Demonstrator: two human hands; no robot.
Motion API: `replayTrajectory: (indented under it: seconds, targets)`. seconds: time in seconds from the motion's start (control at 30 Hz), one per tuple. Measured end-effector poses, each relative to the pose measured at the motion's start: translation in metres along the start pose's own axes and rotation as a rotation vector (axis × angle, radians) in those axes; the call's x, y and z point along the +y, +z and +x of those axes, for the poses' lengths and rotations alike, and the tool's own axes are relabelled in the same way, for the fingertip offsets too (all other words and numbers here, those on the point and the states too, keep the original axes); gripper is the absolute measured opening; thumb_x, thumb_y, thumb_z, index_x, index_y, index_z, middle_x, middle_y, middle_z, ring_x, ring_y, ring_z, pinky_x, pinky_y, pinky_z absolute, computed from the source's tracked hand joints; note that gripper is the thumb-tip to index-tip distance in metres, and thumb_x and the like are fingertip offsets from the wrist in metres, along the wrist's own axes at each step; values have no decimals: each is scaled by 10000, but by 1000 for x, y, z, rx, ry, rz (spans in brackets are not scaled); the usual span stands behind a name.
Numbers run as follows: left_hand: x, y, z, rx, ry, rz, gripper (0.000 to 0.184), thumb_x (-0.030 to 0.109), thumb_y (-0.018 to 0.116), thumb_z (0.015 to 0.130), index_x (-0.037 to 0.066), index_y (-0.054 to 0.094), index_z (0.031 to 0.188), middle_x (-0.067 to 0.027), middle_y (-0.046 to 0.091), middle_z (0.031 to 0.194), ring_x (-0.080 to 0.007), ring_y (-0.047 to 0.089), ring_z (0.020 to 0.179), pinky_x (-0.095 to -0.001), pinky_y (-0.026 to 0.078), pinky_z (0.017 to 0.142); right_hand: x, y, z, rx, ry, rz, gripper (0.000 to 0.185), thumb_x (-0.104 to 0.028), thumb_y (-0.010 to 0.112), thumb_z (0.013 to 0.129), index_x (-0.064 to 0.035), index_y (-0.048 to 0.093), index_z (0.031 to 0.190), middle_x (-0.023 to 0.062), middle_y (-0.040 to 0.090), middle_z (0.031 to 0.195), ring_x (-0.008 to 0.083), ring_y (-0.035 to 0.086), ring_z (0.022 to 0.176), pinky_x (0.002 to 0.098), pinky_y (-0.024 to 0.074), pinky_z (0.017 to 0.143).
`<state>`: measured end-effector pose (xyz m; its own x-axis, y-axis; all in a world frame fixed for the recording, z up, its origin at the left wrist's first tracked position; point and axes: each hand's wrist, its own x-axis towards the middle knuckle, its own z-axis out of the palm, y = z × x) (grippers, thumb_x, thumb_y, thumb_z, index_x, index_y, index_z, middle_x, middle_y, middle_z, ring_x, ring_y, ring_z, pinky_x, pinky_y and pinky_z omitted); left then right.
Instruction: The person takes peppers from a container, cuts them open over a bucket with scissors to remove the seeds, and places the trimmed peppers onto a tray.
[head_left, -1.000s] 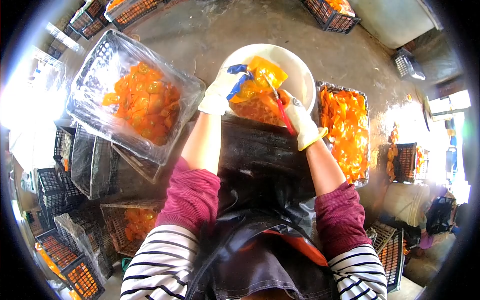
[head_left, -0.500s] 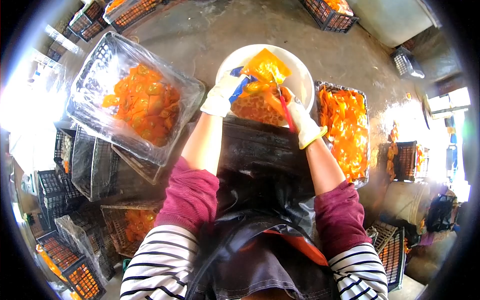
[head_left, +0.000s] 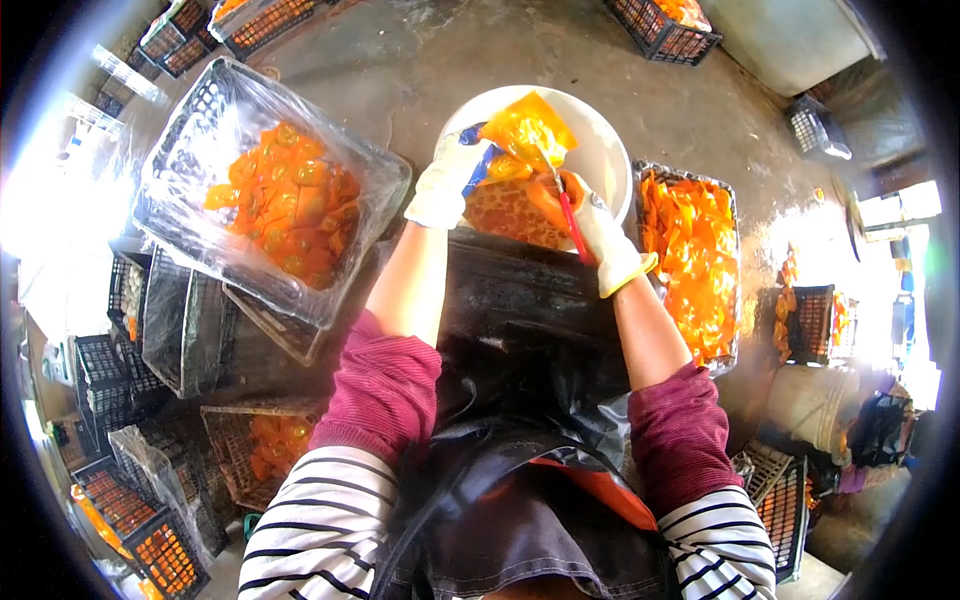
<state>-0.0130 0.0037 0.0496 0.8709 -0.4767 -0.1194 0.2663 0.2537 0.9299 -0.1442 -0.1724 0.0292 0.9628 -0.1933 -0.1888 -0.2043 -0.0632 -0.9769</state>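
My left hand (head_left: pixel 455 180), in a white glove with blue-coated fingers, is closed on an opened orange pepper (head_left: pixel 528 125), a glossy, flat flap that rises above a white basin (head_left: pixel 612 165). In my right hand (head_left: pixel 595 220), gloved in white with orange fingers and a yellow cuff, is a slim red-handled knife (head_left: pixel 570 215). Its narrow metal end touches the lower part of the pepper. Orange bits and bubbly liquid (head_left: pixel 510 215) lie in the basin below both hands. The fingertips of my left hand are partly hidden behind the pepper.
To the left, a plastic-lined crate (head_left: pixel 160 200) holds a pile of flat orange pieces (head_left: pixel 290 205). A crate heaped with orange pieces (head_left: pixel 690 265) stands right of the basin. Dark crates (head_left: pixel 185 320) stack at lower left. A black apron (head_left: pixel 520 330) covers my lap.
The orange pepper and both hands have shifted slightly; the pepper's flap now tilts a little more to the left. The knife stays at its lower part.
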Motion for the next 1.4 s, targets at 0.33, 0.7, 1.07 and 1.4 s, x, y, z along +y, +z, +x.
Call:
replayTrajectory:
  seconds: [0.33,0.7,1.07,1.4]
  targets:
    - [10,2,-7,-45,34,-10,353,84,638,854,-1,596,1194,-52,649,1019,-124,599,864,-243,502,748,-44,4,-19,-55,206,-42,337,-259,551,948,-21,551,1186,109,631,1032,151,636,756,225,501,667]
    - [-14,-10,10,-23,14,36,387,87,611,867,22,566,1246,-64,641,1078,-136,608,942,-259,517,788,-45,11,-16,29,152,257,307,-251,549,943,-28,591,1151,106,637,1051,160,613,914,260,492,733]
    - [-10,-11,12,-52,35,521,308,138,585,885,29,607,1172,-117,645,1102,-196,607,985,-278,492,830,-36,10,-17,34,26,-33,304,-215,610,911,-32,598,1154,65,650,849,114,593,654,218,461,552]
    - [13,-3,-2,21,180,1094,286,245,543,860,52,666,1031,-177,670,954,-324,639,875,-407,496,778,-63,8,-36,163,-68,-621,353,-356,599,891,-94,625,1126,100,675,878,170,631,767,306,475,696]
